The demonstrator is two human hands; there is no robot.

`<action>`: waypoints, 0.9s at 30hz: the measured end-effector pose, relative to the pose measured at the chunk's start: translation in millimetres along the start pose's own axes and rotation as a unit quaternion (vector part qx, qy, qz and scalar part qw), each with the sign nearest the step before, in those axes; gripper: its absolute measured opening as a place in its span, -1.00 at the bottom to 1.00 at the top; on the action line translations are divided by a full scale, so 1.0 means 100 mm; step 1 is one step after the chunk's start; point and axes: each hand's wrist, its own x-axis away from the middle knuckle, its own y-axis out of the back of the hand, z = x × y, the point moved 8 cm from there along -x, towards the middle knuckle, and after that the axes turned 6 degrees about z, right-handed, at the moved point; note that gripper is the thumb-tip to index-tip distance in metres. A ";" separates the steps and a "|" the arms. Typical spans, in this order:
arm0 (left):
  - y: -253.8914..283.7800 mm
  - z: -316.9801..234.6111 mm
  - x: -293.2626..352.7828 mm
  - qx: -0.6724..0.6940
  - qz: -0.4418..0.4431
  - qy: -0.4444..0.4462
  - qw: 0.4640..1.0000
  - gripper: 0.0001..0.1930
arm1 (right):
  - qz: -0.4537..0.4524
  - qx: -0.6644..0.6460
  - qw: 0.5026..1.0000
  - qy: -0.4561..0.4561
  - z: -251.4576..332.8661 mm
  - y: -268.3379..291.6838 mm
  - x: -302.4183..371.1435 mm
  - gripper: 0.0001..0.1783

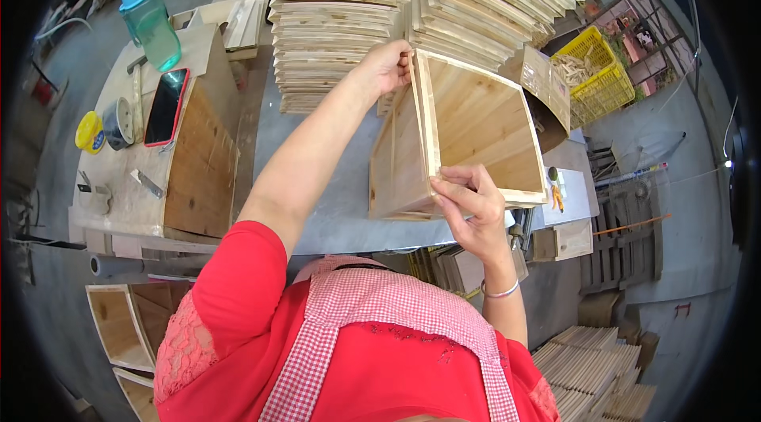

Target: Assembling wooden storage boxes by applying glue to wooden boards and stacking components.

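A: Your wooden box (pixel 485 125) sits on the blue-grey worktable (pixel 341 204), just in front of the stacked wooden panels (pixel 341 26).

B: Your left hand (pixel 387 69) is curled closed at the far corner of its rim, fingertips partly hidden.

A: And your right hand (pixel 473 208) pinches the near corner of that rim, thumb and fingers almost together.

B: To your left, a red-edged phone (pixel 166 107) lies near a teal bottle (pixel 153 30), well apart from the box.

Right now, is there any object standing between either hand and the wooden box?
Nothing visible: the left hand and the right hand both grip the wooden box at its rim. The stacked wooden pieces stand beyond it, not between.
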 end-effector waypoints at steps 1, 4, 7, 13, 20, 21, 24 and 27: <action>0.03 0.02 -0.01 0.001 0.002 -0.006 1.000 -0.80 | -0.002 0.005 1.000 0.011 0.01 0.00 -0.01 -0.72; 0.05 -0.03 0.15 -0.114 -0.003 -0.044 0.992 -0.82 | 0.002 -0.002 1.000 0.023 0.01 -0.01 -0.03 -0.73; -0.19 -0.17 0.45 -0.294 -0.046 -0.056 0.953 -0.81 | -0.011 -0.002 1.000 0.025 -0.03 0.00 0.01 -0.73; -0.22 -0.13 0.37 -0.310 -0.097 -0.072 0.943 -0.70 | -0.008 0.028 0.999 0.024 0.04 0.08 0.10 -0.71; -0.48 -0.60 0.66 -0.602 -0.126 -0.350 0.707 -0.65 | -0.344 0.075 0.912 -0.209 -0.87 1.08 1.27 -0.77; -0.98 -0.56 1.00 -0.658 -0.097 -0.422 0.616 -0.66 | -0.371 0.013 0.879 -0.299 -1.22 1.15 1.58 -0.72; -1.99 -0.05 1.60 -0.694 0.103 -0.404 0.588 -0.66 | -0.333 -0.195 0.853 -0.352 -1.81 1.10 1.75 -0.51; -2.57 0.79 1.91 -0.771 0.233 -0.382 0.452 -0.63 | -0.274 -0.274 0.846 -0.366 -2.18 1.03 1.61 -0.46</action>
